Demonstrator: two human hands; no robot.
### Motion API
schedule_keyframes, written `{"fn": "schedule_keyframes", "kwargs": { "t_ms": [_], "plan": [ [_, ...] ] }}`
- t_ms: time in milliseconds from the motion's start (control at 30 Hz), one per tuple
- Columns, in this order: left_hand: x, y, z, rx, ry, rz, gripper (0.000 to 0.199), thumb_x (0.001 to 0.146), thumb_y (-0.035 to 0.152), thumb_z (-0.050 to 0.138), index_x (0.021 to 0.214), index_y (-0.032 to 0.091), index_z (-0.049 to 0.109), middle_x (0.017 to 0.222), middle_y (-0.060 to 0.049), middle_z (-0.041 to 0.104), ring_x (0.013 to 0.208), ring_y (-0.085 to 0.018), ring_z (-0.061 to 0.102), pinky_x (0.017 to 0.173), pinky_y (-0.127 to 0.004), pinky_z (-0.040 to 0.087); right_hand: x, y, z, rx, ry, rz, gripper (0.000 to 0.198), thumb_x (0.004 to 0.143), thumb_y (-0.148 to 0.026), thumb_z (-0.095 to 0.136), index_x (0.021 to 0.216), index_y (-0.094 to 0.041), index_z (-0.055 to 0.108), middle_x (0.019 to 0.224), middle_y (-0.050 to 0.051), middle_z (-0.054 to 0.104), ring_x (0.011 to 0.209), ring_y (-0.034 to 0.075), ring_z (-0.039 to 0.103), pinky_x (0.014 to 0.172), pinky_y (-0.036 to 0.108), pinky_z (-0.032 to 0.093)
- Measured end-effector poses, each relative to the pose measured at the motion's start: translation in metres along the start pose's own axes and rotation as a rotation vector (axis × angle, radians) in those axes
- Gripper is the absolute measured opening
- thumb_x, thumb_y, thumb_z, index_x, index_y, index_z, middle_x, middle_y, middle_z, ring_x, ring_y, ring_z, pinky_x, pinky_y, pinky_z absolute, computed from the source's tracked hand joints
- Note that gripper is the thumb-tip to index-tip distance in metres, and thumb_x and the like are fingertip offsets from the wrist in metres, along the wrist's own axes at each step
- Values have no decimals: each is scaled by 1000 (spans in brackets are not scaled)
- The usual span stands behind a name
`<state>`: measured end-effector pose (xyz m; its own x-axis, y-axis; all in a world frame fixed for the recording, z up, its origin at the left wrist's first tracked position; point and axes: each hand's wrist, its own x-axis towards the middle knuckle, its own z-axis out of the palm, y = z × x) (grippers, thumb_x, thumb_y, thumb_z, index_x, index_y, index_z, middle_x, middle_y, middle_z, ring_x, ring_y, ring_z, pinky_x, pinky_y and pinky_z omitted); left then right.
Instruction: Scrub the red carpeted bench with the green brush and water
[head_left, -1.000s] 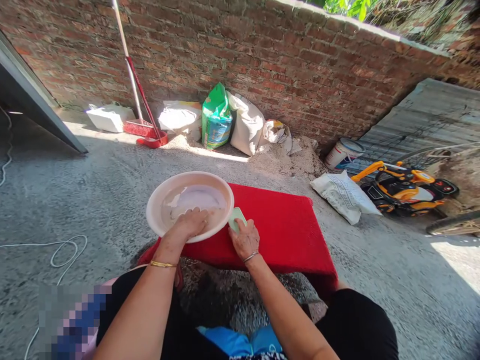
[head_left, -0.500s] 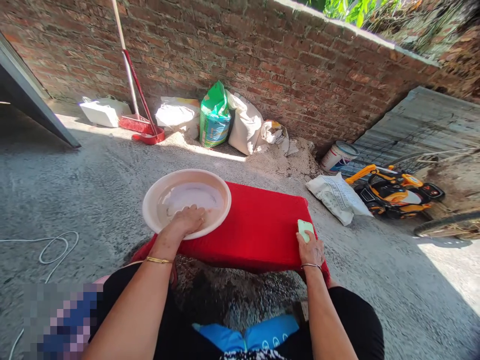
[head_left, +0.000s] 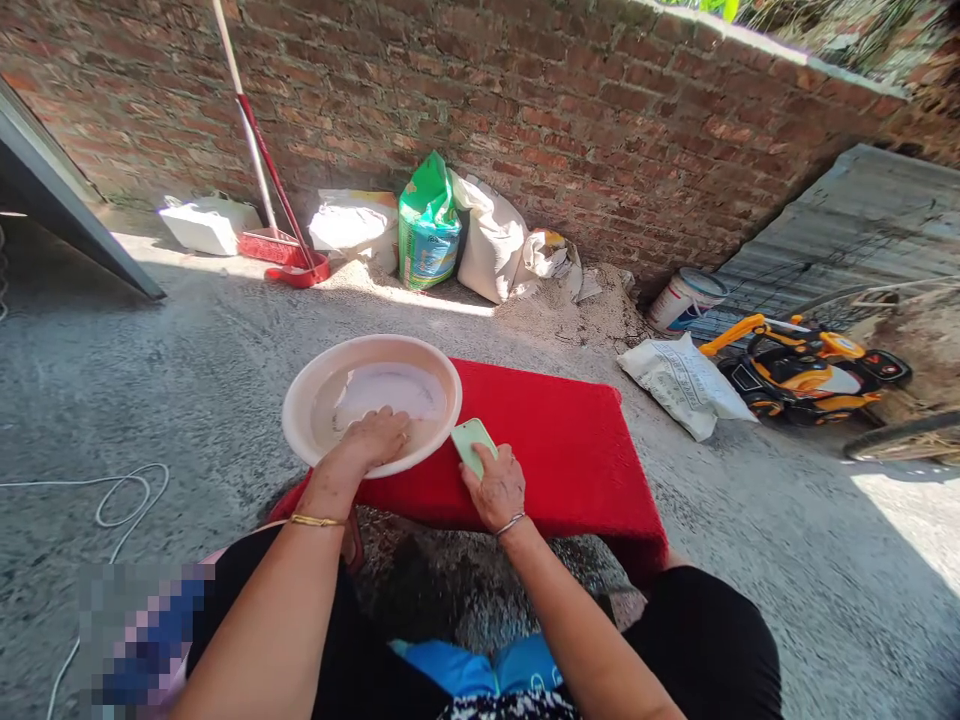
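Observation:
A red mat (head_left: 555, 445) lies on the concrete floor in front of me. A pale pink basin (head_left: 315, 385) with soapy water stands on its left end. My left hand (head_left: 375, 438) rests over the basin's near rim, fingers in the water. My right hand (head_left: 495, 485) presses a light green brush (head_left: 470, 440) onto the mat just right of the basin.
A brick wall runs along the back with sacks (head_left: 491, 245), a green bag (head_left: 429, 225), a red broom and dustpan (head_left: 289, 255) and a white box (head_left: 206, 222). A bucket (head_left: 682, 298), a white sack (head_left: 682, 382) and an orange toy car (head_left: 806, 370) stand at right. A white cable (head_left: 112, 495) lies at left.
My right hand with the green brush swept out to the mat's right edge and has come back to beside the basin. My left hand stayed on the basin.

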<state>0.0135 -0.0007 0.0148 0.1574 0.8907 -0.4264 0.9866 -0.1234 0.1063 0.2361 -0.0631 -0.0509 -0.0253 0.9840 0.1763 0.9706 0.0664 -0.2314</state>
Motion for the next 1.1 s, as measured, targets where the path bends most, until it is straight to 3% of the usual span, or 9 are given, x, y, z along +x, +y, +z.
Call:
{"fn": "schedule_keyframes", "kwargs": {
  "t_ms": [267, 400, 600, 833, 933, 1000, 1100],
  "plan": [
    [5, -3, 5, -5, 22, 2, 40, 91, 33, 35, 125, 21, 54, 125, -15, 55, 118, -32, 54, 92, -49, 46, -10, 136, -35, -75, 25, 459, 47, 92, -51, 51, 131, -26, 59, 101, 8, 53, 91, 21, 57, 75, 29, 41],
    [1, 0, 4, -16, 55, 9, 40, 91, 32, 37, 125, 21, 55, 124, -15, 56, 117, -32, 54, 93, -49, 46, -15, 163, -50, -93, 21, 640, 49, 93, -55, 46, 133, -29, 57, 103, 9, 53, 95, 23, 59, 73, 30, 43],
    [-4, 3, 1, -33, 47, 10, 38, 92, 29, 36, 124, 19, 56, 123, -15, 56, 116, -32, 55, 93, -48, 46, -11, 136, -46, -79, 47, 566, 47, 91, -52, 51, 130, -26, 60, 104, 10, 53, 95, 23, 59, 76, 31, 43],
    [0, 0, 4, -10, 38, 15, 41, 93, 31, 35, 128, 20, 53, 125, -16, 54, 118, -34, 53, 93, -50, 46, -25, 26, -13, 25, 22, 25, 40, 89, -48, 57, 122, -27, 66, 99, 8, 55, 90, 21, 55, 80, 30, 41],
    [2, -1, 4, 3, 24, -2, 42, 92, 33, 36, 130, 21, 52, 127, -16, 53, 120, -34, 52, 94, -50, 45, -32, -7, -2, 36, 9, -121, 40, 87, -49, 60, 121, -30, 66, 101, 8, 56, 89, 20, 54, 80, 30, 41],
    [2, 0, 2, 5, 19, -8, 43, 92, 33, 36, 131, 22, 52, 128, -15, 54, 120, -34, 53, 95, -50, 45, -32, -5, -1, 26, 5, -129, 39, 86, -49, 61, 120, -30, 67, 100, 8, 56, 89, 20, 54, 80, 29, 40],
    [0, 2, -1, 2, 13, -5, 44, 92, 31, 36, 133, 22, 51, 128, -15, 54, 120, -33, 53, 96, -49, 44, -30, 33, -9, -6, 5, -12, 38, 87, -49, 60, 120, -30, 67, 100, 7, 56, 86, 19, 54, 78, 28, 40]
  ]
}}
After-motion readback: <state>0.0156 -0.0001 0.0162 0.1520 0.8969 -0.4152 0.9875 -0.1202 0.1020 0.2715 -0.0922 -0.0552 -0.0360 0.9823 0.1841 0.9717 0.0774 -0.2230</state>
